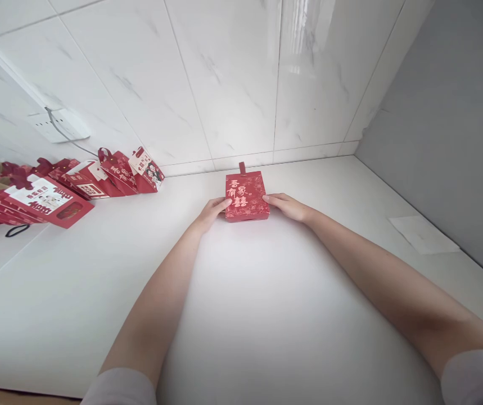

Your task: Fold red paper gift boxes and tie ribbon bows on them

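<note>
A red gift box (pixel 247 197) with pale Chinese characters and a floral pattern is between my two hands, near the back of the white tabletop. From its far edge a short dark-red ribbon tab (pixel 242 168) sticks up. My left hand (pixel 213 211) grips the box's left side, its thumb on the top face and the other fingers mostly hidden beside or under it. At the opposite side my right hand (pixel 287 206) holds the right edge, thumb tip at the top corner. Whether the box rests on the table or is slightly raised, I cannot tell.
Several red gift boxes and bags (pixel 62 197) with ribbons stand in a row at the back left. Behind them a grey cable runs from a wall socket (pixel 58 125). A white paper sheet (pixel 424 234) lies at the right. Tiled wall (pixel 241 84) bounds the back.
</note>
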Action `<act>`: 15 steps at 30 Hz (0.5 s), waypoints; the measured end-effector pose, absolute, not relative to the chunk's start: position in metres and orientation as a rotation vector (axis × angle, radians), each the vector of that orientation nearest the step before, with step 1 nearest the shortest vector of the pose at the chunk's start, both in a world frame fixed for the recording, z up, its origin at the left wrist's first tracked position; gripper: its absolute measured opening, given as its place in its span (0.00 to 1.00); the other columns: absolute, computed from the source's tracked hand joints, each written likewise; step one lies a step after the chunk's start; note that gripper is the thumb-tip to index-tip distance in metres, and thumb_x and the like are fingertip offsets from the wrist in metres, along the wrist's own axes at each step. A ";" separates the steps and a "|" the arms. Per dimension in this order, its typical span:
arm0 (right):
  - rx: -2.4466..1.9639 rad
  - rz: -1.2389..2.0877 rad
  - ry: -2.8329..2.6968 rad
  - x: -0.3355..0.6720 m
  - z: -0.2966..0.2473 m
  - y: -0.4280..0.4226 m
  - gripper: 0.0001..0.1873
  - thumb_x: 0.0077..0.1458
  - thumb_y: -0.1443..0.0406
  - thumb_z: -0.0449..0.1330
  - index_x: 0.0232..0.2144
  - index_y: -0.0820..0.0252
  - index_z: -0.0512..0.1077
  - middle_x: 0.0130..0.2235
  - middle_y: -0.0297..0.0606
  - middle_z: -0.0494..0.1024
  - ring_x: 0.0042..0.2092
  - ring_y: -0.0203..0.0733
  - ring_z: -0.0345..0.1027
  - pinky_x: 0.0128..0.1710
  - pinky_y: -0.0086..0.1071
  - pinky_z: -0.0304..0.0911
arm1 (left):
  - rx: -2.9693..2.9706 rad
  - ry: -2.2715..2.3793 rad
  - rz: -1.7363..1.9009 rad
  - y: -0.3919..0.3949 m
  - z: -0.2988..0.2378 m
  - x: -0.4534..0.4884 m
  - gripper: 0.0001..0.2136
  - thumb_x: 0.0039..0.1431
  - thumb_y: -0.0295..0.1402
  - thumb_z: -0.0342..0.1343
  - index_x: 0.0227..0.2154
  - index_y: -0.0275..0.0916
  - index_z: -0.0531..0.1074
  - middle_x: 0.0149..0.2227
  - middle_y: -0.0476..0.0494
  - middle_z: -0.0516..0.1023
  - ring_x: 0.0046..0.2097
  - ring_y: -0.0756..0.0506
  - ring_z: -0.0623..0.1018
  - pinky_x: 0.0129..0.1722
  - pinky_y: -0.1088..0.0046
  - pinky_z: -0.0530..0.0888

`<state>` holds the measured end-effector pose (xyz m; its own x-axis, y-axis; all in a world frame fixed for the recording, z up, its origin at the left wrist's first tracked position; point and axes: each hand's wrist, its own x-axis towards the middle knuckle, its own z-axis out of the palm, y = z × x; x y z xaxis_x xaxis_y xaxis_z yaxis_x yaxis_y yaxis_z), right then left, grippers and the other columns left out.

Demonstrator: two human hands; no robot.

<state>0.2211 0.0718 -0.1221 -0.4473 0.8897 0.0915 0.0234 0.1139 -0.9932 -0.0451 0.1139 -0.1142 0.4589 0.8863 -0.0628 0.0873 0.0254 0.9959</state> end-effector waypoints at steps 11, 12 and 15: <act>-1.004 0.785 -1.541 0.191 -0.124 0.063 0.25 0.59 0.44 0.51 0.44 0.55 0.71 0.49 0.41 0.72 0.50 0.48 0.66 0.52 0.38 0.61 | 1.715 0.932 1.107 0.090 -0.120 -0.013 0.18 0.60 0.49 0.52 0.37 0.38 0.72 0.40 0.43 0.78 0.42 0.43 0.76 0.42 0.69 0.71; -0.989 0.794 -1.547 0.192 -0.124 0.065 0.26 0.59 0.44 0.51 0.45 0.55 0.71 0.49 0.41 0.72 0.50 0.48 0.66 0.53 0.38 0.61 | 1.787 0.947 1.128 0.089 -0.120 -0.011 0.18 0.61 0.49 0.50 0.38 0.38 0.72 0.41 0.43 0.77 0.43 0.43 0.76 0.43 0.69 0.71; -0.931 0.860 -1.537 0.195 -0.126 0.070 0.28 0.59 0.43 0.50 0.47 0.55 0.72 0.50 0.40 0.71 0.52 0.47 0.65 0.55 0.37 0.59 | 1.954 0.940 1.160 0.089 -0.118 -0.012 0.19 0.64 0.48 0.47 0.41 0.38 0.73 0.43 0.42 0.76 0.46 0.43 0.74 0.46 0.70 0.69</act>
<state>0.1954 0.0702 -0.1265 -0.1011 0.9020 0.4197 0.1144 0.4296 -0.8958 -0.0115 0.0891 -0.1180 0.3455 0.8370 0.4244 0.2414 -0.5163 0.8217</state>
